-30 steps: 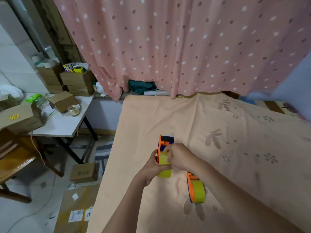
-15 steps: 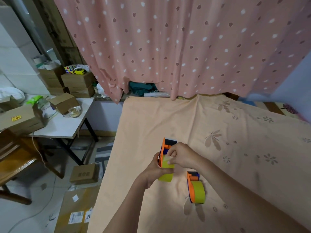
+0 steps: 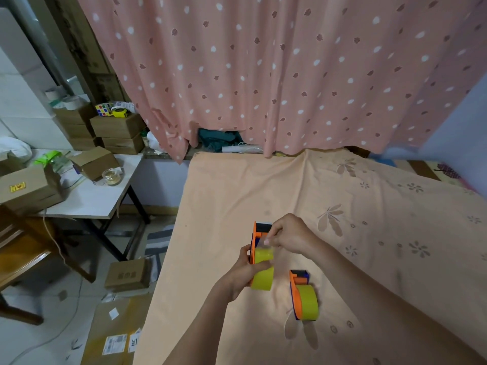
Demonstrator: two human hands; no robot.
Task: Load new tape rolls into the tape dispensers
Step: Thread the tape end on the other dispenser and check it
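Note:
An orange and dark blue tape dispenser (image 3: pixel 259 234) with a yellow tape roll (image 3: pixel 262 270) mounted in it is held upright just above the bed. My left hand (image 3: pixel 243 272) grips its roll end from the left. My right hand (image 3: pixel 288 234) pinches the clear loose tape end (image 3: pixel 266 246) and holds it stretched from the roll towards the dispenser's front. A second orange dispenser (image 3: pixel 297 291) carrying its own yellow roll (image 3: pixel 308 302) lies on the sheet just to the right, untouched.
The peach flowered bedsheet (image 3: pixel 342 206) covers the bed, with a pink dotted curtain (image 3: pixel 263 75) behind. To the left stands a white table (image 3: pixel 89 198) with cardboard boxes and a clear tape roll (image 3: pixel 112 176). More boxes lie on the floor beside the bed.
My right hand has lifted off the roll and drawn the tape end up towards the dispenser's front. The held dispenser shifted slightly; the second dispenser stayed put.

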